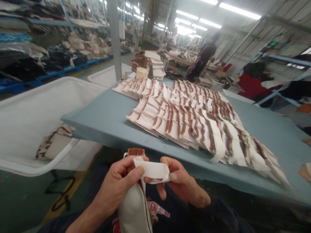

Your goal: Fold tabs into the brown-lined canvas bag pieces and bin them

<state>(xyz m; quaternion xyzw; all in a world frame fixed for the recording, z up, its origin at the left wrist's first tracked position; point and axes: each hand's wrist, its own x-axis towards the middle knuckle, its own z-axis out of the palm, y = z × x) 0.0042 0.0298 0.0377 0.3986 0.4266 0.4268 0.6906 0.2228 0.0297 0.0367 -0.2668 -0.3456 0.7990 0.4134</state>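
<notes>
Bridging the fingers (pixel 134 175), white strip (pixel 155 170)

Seen from the wearer's own viewpoint, two bare hands are raised close together in front of the body, apart from each other. The left hand (pixel 118 178) comes up from the lower left, its thumb (pixel 134 175) pressed forward in a pinch against bent fingers; the left forearm (pixel 87 210) is bare near the wrist. The right hand (pixel 182 179) angles in from the lower right, thumb and forefinger pinching, another finger pointing downward below them. A dark sleeve (pixel 218 212) covers the right forearm.
</notes>
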